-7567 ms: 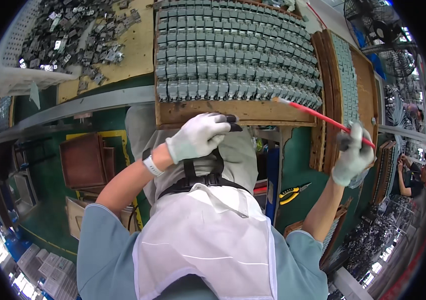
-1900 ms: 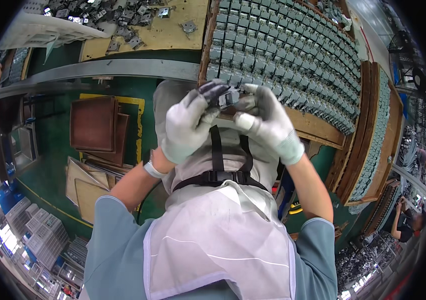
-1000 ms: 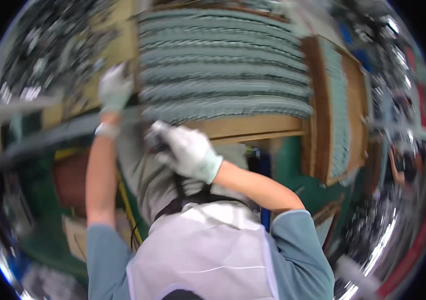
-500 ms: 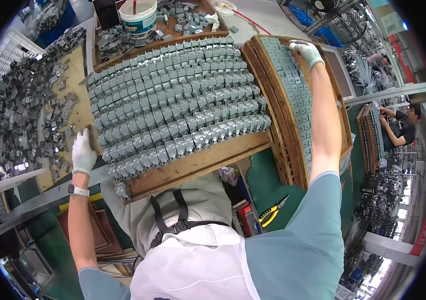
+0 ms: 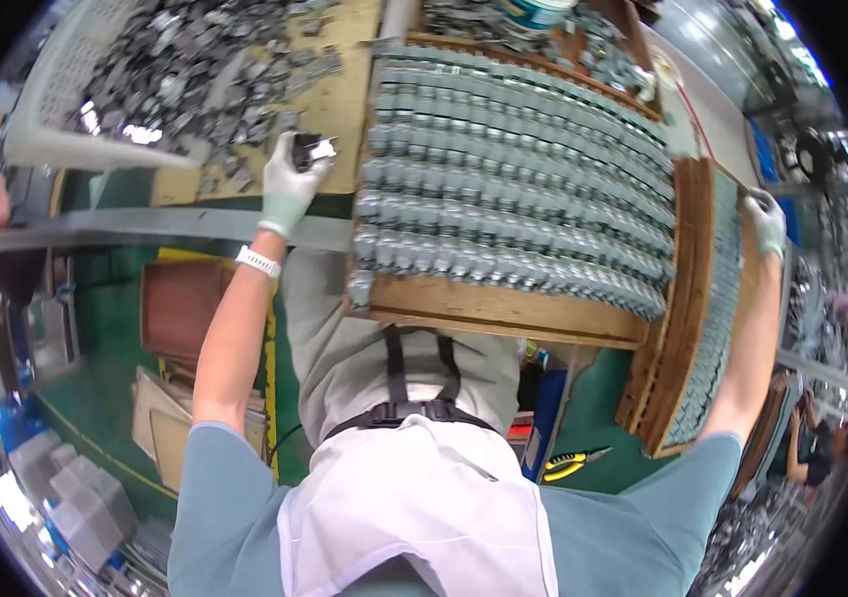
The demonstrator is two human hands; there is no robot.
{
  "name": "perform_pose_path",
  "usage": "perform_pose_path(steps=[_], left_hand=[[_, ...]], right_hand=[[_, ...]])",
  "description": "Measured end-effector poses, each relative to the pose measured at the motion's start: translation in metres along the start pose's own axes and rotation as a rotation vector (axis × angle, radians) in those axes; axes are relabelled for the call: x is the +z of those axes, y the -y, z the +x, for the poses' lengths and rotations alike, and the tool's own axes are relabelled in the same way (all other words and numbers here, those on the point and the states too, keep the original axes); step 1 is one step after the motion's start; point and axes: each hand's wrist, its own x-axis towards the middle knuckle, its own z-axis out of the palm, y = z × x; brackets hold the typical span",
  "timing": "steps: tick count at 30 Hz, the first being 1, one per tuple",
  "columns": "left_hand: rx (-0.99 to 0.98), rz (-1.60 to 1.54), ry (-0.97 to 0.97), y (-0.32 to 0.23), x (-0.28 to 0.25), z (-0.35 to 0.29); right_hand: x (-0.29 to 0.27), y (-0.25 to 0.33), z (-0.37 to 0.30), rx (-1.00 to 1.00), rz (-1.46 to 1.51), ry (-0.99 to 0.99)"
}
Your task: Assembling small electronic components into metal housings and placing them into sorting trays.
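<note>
My gloved left hand (image 5: 291, 187) is closed on a small dark metal part (image 5: 312, 151), whose face shines at one side. It is raised beside the left edge of the wooden tray (image 5: 503, 308) in front of me. Curved rows of grey metal pieces (image 5: 513, 169) fill most of that tray. Far to the right, my gloved right hand (image 5: 766, 221) is at the far end of a second wooden tray (image 5: 684, 249), which carries more grey pieces (image 5: 717, 308). Its fingers are curled, and what is in them is too small to make out.
Loose dark metal parts (image 5: 195, 70) lie heaped on a board (image 5: 349, 99) and in a white perforated crate (image 5: 56, 90) at the left. A white bucket (image 5: 540, 12) stands behind. Yellow-handled pliers (image 5: 568, 464) lie below the front tray. Another person (image 5: 822, 448) works far right.
The view has swung left, shifting the trays rightward in the picture. My left hand has picked up a dark metal part. My right hand stays at the right tray's far end.
</note>
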Motion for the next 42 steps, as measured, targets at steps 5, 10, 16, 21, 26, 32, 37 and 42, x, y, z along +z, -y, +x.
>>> perform_pose_path(steps=[5,10,16,21,26,32,37,42], left_hand=[[-0.118,-0.526,0.045,-0.092,-0.043,-0.034],[-0.343,-0.826,0.339,-0.154,-0.019,-0.102],[-0.530,-1.362,0.433,-0.145,0.006,-0.129],[-0.484,-1.152,0.509,-0.139,0.013,-0.140],[-0.468,-0.874,0.377,-0.148,0.023,-0.142],[-0.356,-0.626,0.406,-0.151,0.024,-0.139],[-0.414,-0.658,0.420,-0.158,0.030,-0.134],[-0.443,-0.680,0.394,-0.155,0.036,-0.146]], right_hand=[[0.030,0.168,-0.070,-0.045,0.626,0.106],[0.112,0.351,-0.228,-0.067,0.644,0.397],[0.197,0.420,-0.307,0.090,1.330,0.600],[0.204,0.421,-0.317,-0.126,1.250,0.620],[0.204,0.420,-0.320,-0.087,1.189,0.519],[0.207,0.396,-0.319,-0.081,1.022,0.638],[0.203,0.399,-0.325,0.039,1.236,0.577],[0.193,0.406,-0.330,0.059,1.289,0.503]])
